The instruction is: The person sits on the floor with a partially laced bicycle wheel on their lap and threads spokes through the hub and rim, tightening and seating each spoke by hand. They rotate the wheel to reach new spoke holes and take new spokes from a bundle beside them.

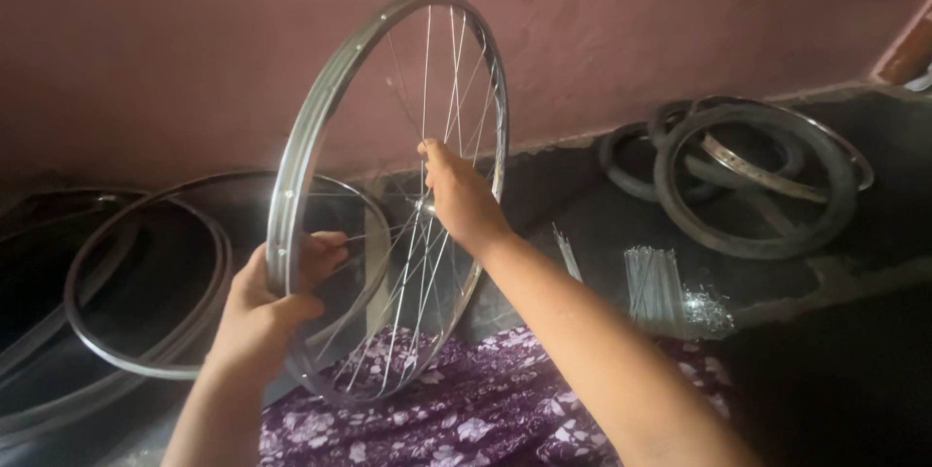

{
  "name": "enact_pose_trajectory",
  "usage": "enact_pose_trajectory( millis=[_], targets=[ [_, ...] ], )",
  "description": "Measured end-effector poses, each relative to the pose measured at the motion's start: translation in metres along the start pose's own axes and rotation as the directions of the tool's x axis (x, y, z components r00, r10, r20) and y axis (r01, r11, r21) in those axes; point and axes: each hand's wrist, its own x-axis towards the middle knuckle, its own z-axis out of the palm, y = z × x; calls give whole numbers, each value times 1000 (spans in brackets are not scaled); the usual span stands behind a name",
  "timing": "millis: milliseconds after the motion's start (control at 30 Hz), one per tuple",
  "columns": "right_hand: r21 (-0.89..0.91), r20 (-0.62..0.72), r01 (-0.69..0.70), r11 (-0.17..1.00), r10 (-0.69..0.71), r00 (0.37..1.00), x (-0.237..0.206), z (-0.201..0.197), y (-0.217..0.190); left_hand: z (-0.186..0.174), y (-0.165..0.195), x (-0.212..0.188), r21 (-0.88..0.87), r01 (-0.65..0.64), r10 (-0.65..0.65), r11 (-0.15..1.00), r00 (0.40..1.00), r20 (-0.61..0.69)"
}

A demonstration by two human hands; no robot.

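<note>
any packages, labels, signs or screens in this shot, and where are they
None in view: no package, label, sign or screen.
Only bare parts: the spoked wheel rim held by the left hand and right hand, loose spokes on the floor, black tyres by the wall.

Bare metal rims (pixel 146 278) lean against the pink wall (pixel 194 40) on the left. Black tyres (pixel 757 181) lie on the right, near a bundle of loose spokes (pixel 652 284). Purple flowered cloth (pixel 485 409) is below.
</note>
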Motion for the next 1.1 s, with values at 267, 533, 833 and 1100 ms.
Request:
enact_pose_trajectory(
  millis=[267,533,833,1100],
  targets=[
    [-260,-37,75,963,-88,995,17,24,-5,22,11,-13,23,42,-40,999,997,-59],
    [-568,-98,-167,806,135,986,20,3,-10,-1,-5,-41,72,129,-125,989,990,-59],
    [828,191,-326,456,318,929,10,23,5,-26,-102,-64,-7,-145,144,989,986,-82],
    [827,240,-358,434,302,922,0,40,-2,11,-110,-77,42,-416,418,908,902,-104]
  ],
)
